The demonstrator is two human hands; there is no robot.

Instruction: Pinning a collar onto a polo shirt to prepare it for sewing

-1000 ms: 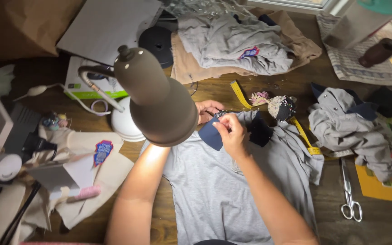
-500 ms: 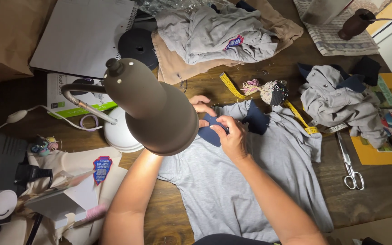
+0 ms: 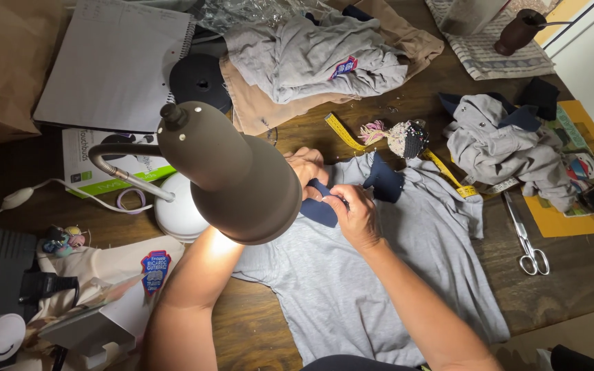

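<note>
Shirt: grey polo shirt point(image 3: 379, 275) lies flat on the wooden table point(image 3: 565, 288), collar end away from the person.
Collar: navy collar point(image 3: 324, 206) sits under both hands.
Right hand point(image 3: 355, 216): grip pinched together on the collar edge.
Left hand point(image 3: 309, 168): partly behind the lamp shade point(image 3: 242, 182); grip cannot be told.
Advice: probably best to keep the collar taut and flat.

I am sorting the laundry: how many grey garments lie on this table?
3: grey shirt under both hands, crumpled grey garment at the top, grey bundle right. More may hide beneath.
</note>
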